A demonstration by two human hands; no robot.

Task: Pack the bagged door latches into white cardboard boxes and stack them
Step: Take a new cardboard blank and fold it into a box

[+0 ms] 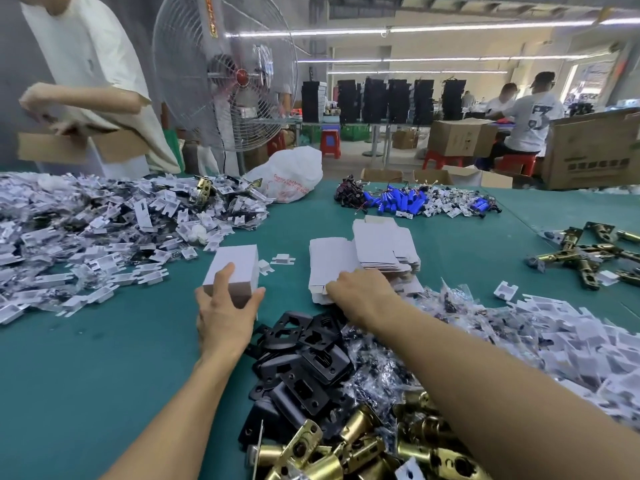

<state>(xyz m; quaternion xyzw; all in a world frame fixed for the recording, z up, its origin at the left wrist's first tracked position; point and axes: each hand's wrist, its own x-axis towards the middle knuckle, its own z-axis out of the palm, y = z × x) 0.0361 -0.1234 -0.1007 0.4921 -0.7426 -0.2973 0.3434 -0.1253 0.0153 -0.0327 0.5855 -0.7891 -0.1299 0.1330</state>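
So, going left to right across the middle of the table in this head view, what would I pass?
Heap of white bagged parts → made-up white box held by the left hand → stack of flat white boxes under the right hand → loose brass latches at the right edge.

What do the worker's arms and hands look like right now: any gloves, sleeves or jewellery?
The left forearm and right forearm are bare to the frame's edge; no sleeve shows. The left hand and right hand wear no gloves, and no watch, ring, wristband or tape is visible on either.
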